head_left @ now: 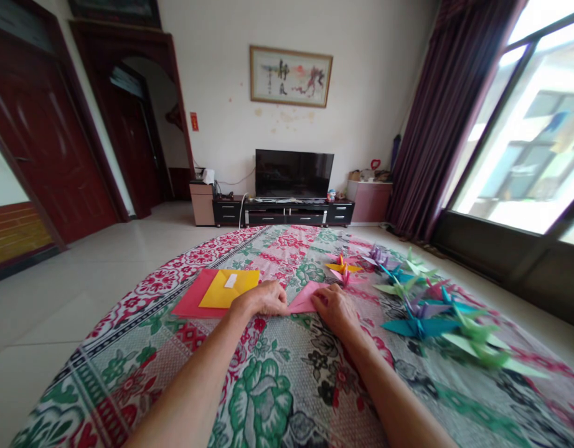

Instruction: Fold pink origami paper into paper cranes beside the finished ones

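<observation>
A piece of pink origami paper (304, 297), folded to a narrow point on its left, lies on the flowered tablecloth between my hands. The fingers of my left hand (269, 298) are closed on its left tip. My right hand (336, 307) has its fingers curled over the right part, gripping and pressing it; some of that edge is hidden beneath them. Left of my left hand, a yellow paper packet (215, 294) with a small white label rests on larger red-pink sheets (190, 296).
Several folded paper cranes (418, 327) in blue, green, purple, pink and orange stand on the right of the round table, covered by a patterned tablecloth (260, 404). Beyond its far edge are a television (294, 174) on a low cabinet and a purple curtain (448, 112).
</observation>
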The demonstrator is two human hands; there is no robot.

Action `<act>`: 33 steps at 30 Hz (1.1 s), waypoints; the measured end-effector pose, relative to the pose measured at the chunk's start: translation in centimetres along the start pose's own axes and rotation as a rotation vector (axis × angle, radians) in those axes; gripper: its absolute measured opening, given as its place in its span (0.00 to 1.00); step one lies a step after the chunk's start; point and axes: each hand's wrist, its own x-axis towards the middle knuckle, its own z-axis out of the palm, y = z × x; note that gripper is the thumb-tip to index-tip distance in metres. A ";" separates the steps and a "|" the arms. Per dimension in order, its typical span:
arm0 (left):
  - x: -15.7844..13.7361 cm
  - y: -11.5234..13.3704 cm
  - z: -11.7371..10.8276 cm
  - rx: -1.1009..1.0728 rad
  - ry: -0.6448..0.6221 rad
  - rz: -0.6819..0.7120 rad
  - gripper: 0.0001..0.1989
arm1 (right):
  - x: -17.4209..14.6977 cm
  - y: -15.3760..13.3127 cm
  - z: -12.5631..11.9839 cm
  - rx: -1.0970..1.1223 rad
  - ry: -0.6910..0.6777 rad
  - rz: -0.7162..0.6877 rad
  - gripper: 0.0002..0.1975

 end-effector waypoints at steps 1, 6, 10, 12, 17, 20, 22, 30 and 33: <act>0.0 0.0 0.0 0.032 0.013 -0.007 0.11 | 0.0 0.0 0.0 -0.002 -0.001 -0.001 0.13; 0.2 0.8 0.2 0.218 0.033 -0.052 0.09 | 0.0 0.0 -0.1 -0.010 0.006 -0.002 0.13; 0.0 1.1 -0.2 0.304 -0.007 -0.058 0.07 | 0.0 -0.1 -0.1 -0.015 0.003 0.002 0.13; -0.1 0.9 -0.6 0.253 0.002 -0.059 0.06 | 0.0 -0.2 -0.2 -0.017 0.001 0.002 0.13; 0.9 1.4 -0.2 -0.211 0.258 -0.123 0.12 | -0.1 -0.4 -0.4 -0.018 -0.002 0.007 0.13; 1.8 2.6 1.1 -0.444 0.228 -0.035 0.13 | -0.1 -0.3 -0.2 -0.012 -0.002 0.010 0.12; 2.2 3.1 2.1 -0.477 0.246 0.047 0.13 | 0.0 -0.2 -0.1 -0.010 0.002 0.012 0.12; 2.0 2.3 2.8 -0.365 0.162 0.179 0.13 | -0.2 -0.7 -0.9 -0.002 -0.033 0.019 0.13; 1.8 1.8 2.4 -0.388 0.104 0.158 0.12 | -0.3 -1.0 -1.4 -0.001 -0.044 0.018 0.13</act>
